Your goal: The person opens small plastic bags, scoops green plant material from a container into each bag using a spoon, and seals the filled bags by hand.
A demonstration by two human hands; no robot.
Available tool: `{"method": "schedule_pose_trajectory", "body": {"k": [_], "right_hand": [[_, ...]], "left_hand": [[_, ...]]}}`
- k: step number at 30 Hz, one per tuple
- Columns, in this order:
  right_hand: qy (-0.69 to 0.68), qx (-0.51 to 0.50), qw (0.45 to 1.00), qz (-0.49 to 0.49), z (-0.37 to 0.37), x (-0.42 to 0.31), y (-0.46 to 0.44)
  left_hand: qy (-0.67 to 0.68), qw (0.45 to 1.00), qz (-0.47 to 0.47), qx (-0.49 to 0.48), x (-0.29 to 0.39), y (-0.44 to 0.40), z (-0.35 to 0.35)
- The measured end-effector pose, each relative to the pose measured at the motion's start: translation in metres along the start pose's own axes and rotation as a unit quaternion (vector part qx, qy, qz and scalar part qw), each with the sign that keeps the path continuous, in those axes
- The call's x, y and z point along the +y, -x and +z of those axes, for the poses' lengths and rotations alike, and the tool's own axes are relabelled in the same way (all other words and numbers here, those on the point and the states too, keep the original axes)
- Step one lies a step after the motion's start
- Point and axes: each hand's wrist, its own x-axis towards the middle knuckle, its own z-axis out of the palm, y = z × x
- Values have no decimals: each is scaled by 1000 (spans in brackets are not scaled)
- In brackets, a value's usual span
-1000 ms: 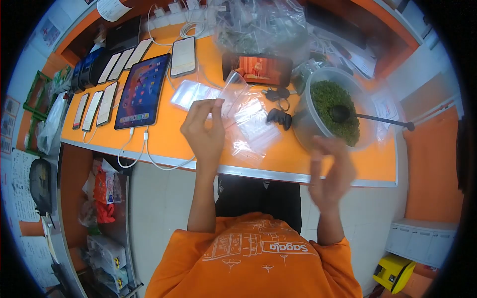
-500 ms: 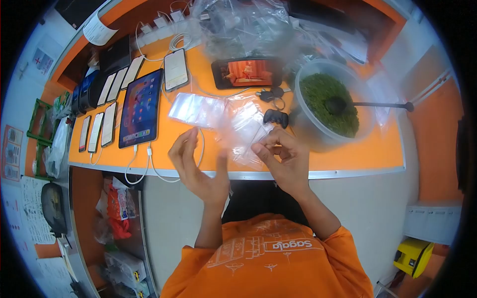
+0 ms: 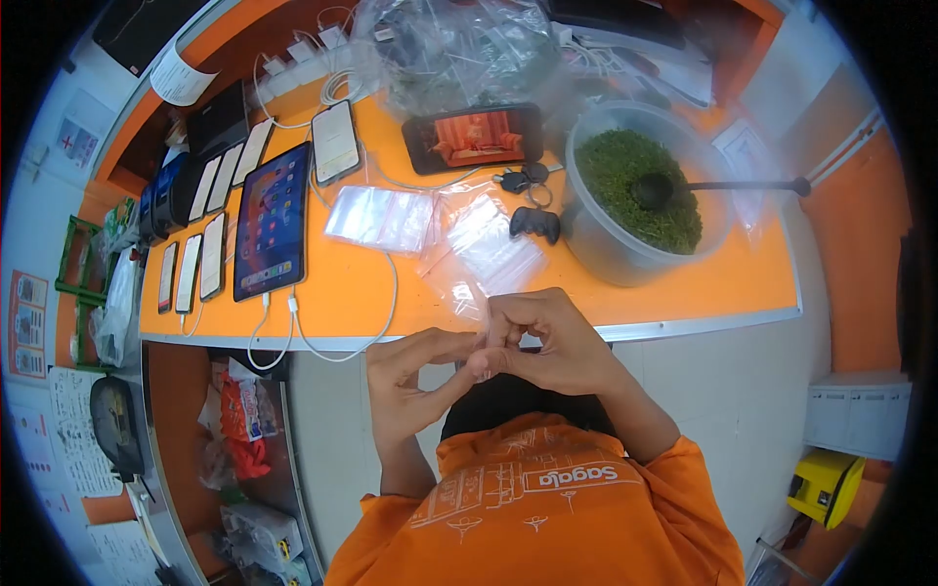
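Centrally, below the middle of the frame, 2 hands, left hand (image 3: 405, 383) and right hand (image 3: 565, 344), meet with fingertips pinched on a clear plastic bag (image 3: 481, 309), probably light, limp and slippery, best gripped by its edges.

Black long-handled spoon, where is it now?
In the head view, the black spoon rests on shredded greenery in the round translucent plastic tub, right of the black keys.
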Motion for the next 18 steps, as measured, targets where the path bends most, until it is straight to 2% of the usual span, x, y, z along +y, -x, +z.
{"method": "schedule_pose_trajectory", "body": {"k": [1, 4, 7, 9, 12, 16, 18], "right_hand": [[-3, -12, 1000, 1, 0, -1, 1], [24, -38, 999, -21, -1, -3, 3], [125, -37, 989, -69, 2, -7, 2], [191, -35, 978, -69, 9, -13, 3], [190, -68, 979, -10, 16, -8, 4], [251, -50, 960, -118, 25, -9, 2], [287, -37, 941, -178, 29, -6, 2]], "left_hand": [[20, 1000, 6, -5, -1, 0, 1], [-35, 998, 52, 0, 4, -2, 6], [-179, 977, 110, -23, 13, -3, 5], [-272, 954, 121, 24, 6, 5, 4], [-371, 911, 163, 70, 2, 11, 4], [-423, 870, 196, 158, 2, 15, 8], [-532, 783, 221, 235, -7, 20, -3]]}}
